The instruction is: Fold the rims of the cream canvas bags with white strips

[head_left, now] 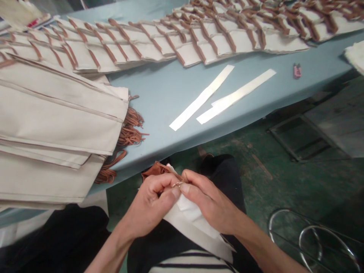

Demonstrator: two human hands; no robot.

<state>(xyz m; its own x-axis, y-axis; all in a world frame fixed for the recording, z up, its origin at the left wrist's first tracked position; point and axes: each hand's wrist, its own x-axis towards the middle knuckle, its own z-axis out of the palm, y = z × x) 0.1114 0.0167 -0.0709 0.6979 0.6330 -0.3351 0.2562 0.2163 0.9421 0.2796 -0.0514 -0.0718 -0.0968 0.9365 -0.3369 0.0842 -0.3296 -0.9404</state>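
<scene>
Over my lap I hold a cream fabric piece (189,214) with brown trim (156,169), its edge bunched up between my hands. My left hand (155,201) pinches that edge between thumb and forefinger. Close against it, my right hand (206,199) pinches the same edge, the two thumbs almost touching. A thin light strand or fold shows between the thumb tips; I cannot make out what it is. The lower part of the fabric hangs down toward my striped top, and the fingers' undersides are hidden.
Overlapping cream pieces with brown edges (187,55) run along the back of the blue table (153,98). White strips (203,96) and a small pink thread snipper (297,71) lie in front. Flat cream panels (54,125) with brown cords (132,127) are stacked left. A metal-ringed stool (301,212) stands lower right.
</scene>
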